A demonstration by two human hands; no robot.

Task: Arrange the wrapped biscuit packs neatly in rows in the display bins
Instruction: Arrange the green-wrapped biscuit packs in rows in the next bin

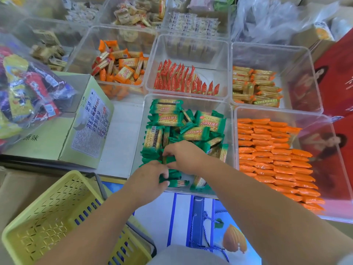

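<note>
Your worktop (122,134) carries a grid of clear bins. The near middle bin (139,136) holds green biscuit packs (194,133), mostly jumbled. The right-hand bin (267,112) has orange packs (277,159) in tidy rows. Your left hand (149,176) grips several green ones at the near edge, and your right hand (183,155) pinches one in curled fingers.

Far bins (224,25) blurred, perhaps crackers, green packs (193,133) beneath right hand (186,156) partly hidden

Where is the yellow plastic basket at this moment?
In the head view, the yellow basket sits at the lower left, just below the pale green cardboard box and down-left of the clear bin holding the green biscuit packs.
</note>
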